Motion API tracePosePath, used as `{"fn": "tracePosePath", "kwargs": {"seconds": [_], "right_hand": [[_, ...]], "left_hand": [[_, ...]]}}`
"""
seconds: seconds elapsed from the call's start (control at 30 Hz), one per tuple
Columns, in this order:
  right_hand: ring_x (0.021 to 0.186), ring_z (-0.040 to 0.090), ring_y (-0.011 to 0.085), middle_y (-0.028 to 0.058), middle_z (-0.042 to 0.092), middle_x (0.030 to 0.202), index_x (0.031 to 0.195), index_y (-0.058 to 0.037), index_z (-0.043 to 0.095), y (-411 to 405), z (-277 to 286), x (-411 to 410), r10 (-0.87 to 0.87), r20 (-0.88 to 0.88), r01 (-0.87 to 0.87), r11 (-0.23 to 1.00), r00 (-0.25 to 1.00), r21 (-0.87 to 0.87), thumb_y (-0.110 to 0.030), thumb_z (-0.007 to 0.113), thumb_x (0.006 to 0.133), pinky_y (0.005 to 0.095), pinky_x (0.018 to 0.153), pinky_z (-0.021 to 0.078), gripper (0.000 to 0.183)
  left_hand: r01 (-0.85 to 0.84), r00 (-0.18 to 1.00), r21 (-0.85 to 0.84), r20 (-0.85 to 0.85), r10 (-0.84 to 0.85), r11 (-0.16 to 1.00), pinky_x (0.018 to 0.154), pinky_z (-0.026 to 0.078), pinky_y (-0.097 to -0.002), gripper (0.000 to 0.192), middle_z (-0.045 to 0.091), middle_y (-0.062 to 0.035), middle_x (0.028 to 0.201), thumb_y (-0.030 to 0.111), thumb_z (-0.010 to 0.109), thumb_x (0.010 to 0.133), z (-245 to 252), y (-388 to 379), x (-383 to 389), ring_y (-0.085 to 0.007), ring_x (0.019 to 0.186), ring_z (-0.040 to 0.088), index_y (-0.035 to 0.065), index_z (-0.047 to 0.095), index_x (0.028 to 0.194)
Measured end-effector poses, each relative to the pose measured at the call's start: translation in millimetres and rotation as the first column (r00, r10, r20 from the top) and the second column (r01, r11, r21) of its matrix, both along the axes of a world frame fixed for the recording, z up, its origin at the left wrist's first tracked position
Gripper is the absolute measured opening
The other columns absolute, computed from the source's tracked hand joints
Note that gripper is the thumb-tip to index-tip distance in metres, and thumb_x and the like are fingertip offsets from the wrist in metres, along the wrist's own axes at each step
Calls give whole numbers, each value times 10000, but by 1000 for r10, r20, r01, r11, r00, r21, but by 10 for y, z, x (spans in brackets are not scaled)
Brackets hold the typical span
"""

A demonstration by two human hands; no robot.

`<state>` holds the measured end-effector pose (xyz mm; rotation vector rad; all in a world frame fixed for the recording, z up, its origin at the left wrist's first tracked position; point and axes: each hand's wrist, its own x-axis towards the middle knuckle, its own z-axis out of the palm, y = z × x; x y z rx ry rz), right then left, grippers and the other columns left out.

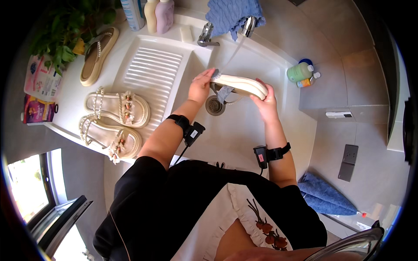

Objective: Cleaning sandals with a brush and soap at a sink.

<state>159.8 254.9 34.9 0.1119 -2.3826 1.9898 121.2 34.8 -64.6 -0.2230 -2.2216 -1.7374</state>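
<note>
Over a white sink basin (245,127), a cream thick-soled sandal (240,83) is held on its side, its grey strap hanging below. My left hand (200,86) is at one end, with a small grey thing (215,73), perhaps a brush, by its fingertips; whether that hand grips the sandal or only this thing I cannot tell. My right hand (266,101) grips the sandal's other end. Water runs from the chrome spout (249,26) towards the sandal. The metal drain (215,105) lies below. The matching sandal (99,57) rests on the counter at the left.
A pair of cream sandals with flowers (117,109) and beads lies partly on the ribbed washboard (153,75). Bottles (164,16) and a soap bar (186,34) stand behind. A blue cloth (233,14) drapes by the faucet handle (206,34). A green bottle (298,72) is at right.
</note>
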Motion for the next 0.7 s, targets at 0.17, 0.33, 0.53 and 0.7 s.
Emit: {"fn": "tracePosePath", "kwargs": {"seconds": [0.17,0.33,0.53,0.7], "right_hand": [[1168,425,202,123,394,1326,1192,-35,356,127,-20,126,-48,-18,46,996,999,-75,92,605,731,317,955,392,540],[1173,410,209,118,388,1328,1207,-49,310,208,-81,163,-109,26,112,977,994,-180,94,588,737,328,953,389,565],[1174,415,198,118,397,1327,1172,-40,362,185,-127,204,-85,-44,85,996,995,-16,77,606,740,323,983,353,510],[1088,459,195,78,438,1229,1203,-65,312,295,-125,292,-163,105,188,934,981,-303,41,626,748,336,844,459,562]], "left_hand": [[-52,976,146,219,19,988,906,398,-251,358,556,-107,1178,-14,456,864,-194,-17,22,-224,1066,537,105,542,1191],[-100,965,366,262,0,925,905,399,-253,342,550,-102,1185,-3,457,869,-122,55,-7,-236,1055,536,85,532,1191],[79,971,-220,-204,-125,972,894,394,-283,369,560,-93,1160,-39,491,820,493,330,122,-266,1045,521,122,574,1141],[40,988,28,-153,-35,999,909,397,-325,379,574,-89,1137,-38,478,800,369,156,13,-296,1030,530,128,577,1126]]}}
